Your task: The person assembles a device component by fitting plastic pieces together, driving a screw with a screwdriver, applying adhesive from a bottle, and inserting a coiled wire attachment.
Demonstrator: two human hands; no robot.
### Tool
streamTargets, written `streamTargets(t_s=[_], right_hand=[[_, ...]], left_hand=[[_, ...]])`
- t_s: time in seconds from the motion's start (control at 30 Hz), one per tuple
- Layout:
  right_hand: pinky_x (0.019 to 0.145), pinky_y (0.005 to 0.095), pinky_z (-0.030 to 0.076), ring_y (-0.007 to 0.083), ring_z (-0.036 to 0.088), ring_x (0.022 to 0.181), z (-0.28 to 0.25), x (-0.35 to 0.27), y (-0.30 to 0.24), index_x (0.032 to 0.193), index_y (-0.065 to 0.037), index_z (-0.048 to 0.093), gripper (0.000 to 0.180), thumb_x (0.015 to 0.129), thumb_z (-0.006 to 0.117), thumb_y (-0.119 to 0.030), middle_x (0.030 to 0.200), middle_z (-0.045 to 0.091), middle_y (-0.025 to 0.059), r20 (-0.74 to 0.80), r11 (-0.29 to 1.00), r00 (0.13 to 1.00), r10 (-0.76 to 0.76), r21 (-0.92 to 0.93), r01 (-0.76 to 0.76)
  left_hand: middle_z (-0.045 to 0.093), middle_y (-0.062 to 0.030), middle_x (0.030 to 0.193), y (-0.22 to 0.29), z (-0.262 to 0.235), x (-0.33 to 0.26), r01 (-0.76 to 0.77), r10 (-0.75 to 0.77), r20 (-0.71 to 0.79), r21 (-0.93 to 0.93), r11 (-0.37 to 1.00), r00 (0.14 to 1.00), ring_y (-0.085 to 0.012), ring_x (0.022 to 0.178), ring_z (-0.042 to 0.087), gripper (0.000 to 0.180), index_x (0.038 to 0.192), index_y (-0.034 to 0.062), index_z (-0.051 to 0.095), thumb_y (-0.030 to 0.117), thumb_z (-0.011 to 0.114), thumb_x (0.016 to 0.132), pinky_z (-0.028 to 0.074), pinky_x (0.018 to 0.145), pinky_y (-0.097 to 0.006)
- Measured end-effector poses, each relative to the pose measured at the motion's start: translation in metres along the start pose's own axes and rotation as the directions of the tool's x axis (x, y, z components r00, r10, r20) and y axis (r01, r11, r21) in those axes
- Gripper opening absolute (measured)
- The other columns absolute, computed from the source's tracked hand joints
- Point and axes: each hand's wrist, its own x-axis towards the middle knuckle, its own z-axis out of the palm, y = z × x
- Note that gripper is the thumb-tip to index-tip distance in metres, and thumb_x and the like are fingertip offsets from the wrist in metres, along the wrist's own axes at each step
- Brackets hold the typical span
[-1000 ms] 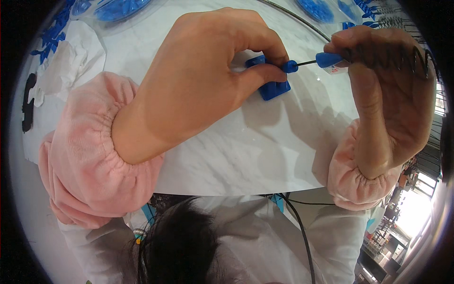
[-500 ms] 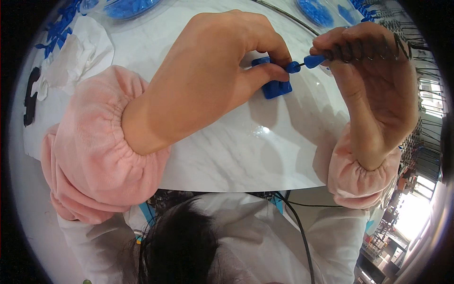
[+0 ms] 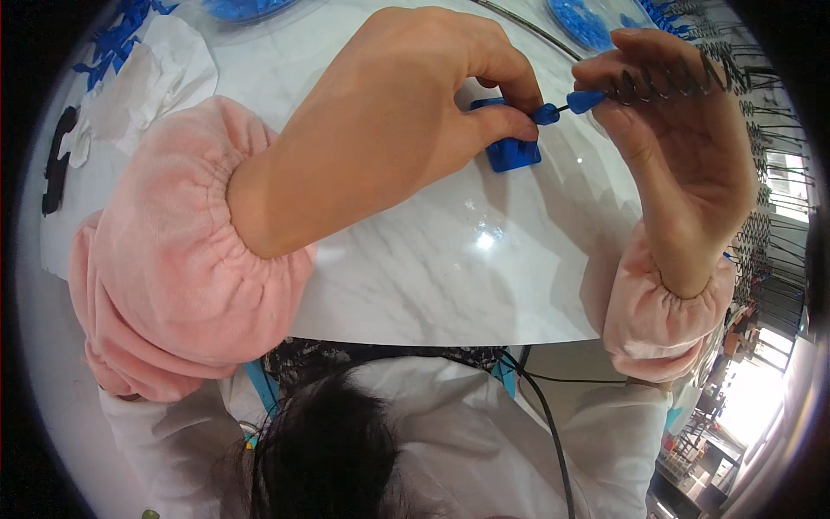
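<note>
My left hand (image 3: pixel 406 130) reaches over the table with thumb and index finger pinched around a small blue bead-like piece (image 3: pixel 545 114). Just under those fingers lies a blue block (image 3: pixel 516 156), partly hidden by them. A short dark wire joins the small piece to a tapered blue tip (image 3: pixel 585 102). This tip sits at the end of a dark coil spring (image 3: pixel 657 84), which runs across the palm of my right hand (image 3: pixel 692 130). The right thumb and fingers close around the spring's end near the tip.
Many dark coil springs (image 3: pixel 756 225) hang along the right side. Clear containers of blue pieces (image 3: pixel 588 22) stand at the table's far side. Crumpled white tissue (image 3: pixel 169 73), loose blue pieces (image 3: pixel 130 30) and a black object (image 3: pixel 59 160) lie to the left. A thin dark rod (image 3: pixel 527 28) crosses the back.
In the picture, both hands and the blue pieces sit slightly higher and farther right; the tabletop items have shifted too. Both grips stay the same, with the wire still joining the two blue pieces.
</note>
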Motion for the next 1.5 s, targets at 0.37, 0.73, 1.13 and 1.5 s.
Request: streamTargets(t_s=[0.37, 0.73, 1.13, 1.5], right_hand=[[0.084, 0.027, 0.056, 0.0262, 0.069, 0.106, 0.006, 0.009, -0.008, 0.126, 0.011, 0.056, 0.037, 0.09, 0.064, 0.012, 0.12, 0.065, 0.022, -0.059, 0.984, 0.993, 0.099, -0.139, -0.107], [0.077, 0.036, 0.063, 0.023, 0.073, 0.092, 0.011, 0.002, 0.013, 0.122, -0.005, 0.062, 0.046, 0.081, 0.078, 0.006, 0.116, 0.068, 0.0203, -0.106, 0.997, 0.994, -0.014, 0.076, 0.023], [0.081, 0.0368, 0.063, 0.026, 0.074, 0.09, 0.011, 0.009, 0.01, 0.115, 0.002, 0.064, 0.04, 0.079, 0.078, 0.007, 0.107, 0.071, 0.0191, -0.063, 0.998, 0.998, -0.001, -0.064, -0.003], [0.082, 0.0377, 0.063, 0.0254, 0.073, 0.093, 0.009, 0.012, 0.02, 0.124, -0.004, 0.062, 0.048, 0.081, 0.077, 0.008, 0.111, 0.07, 0.0219, -0.051, 0.999, 0.998, -0.042, -0.001, 0.042]], left_hand=[[0.07, -0.014, 0.091, -0.002, -0.004, 0.0, 0.006, -0.007, -0.04, -0.039, 0.999, 0.999, -0.0289, 0.083, 0.066, 0.015, 0.095, 0.0003, 0.072, 0.009, 0.076, 0.083, 0.053, 0.074, -0.033], [0.071, -0.0126, 0.089, -0.004, -0.002, 0.001, -0.024, 0.017, -0.056, -0.118, 0.993, 0.998, -0.0274, 0.083, 0.066, 0.014, 0.093, 0.0004, 0.072, 0.007, 0.076, 0.081, 0.052, 0.075, -0.033], [0.07, -0.0129, 0.09, 0.003, -0.007, 0.007, -0.087, 0.084, -0.037, -0.077, 0.993, 0.996, -0.0274, 0.083, 0.066, 0.013, 0.094, 0.0002, 0.072, 0.006, 0.075, 0.082, 0.052, 0.075, -0.033], [0.071, -0.013, 0.089, 0.006, -0.015, 0.009, -0.056, 0.056, -0.006, -0.041, 0.998, 0.998, -0.026, 0.081, 0.067, 0.013, 0.094, -0.0002, 0.072, 0.005, 0.075, 0.082, 0.052, 0.075, -0.033]])
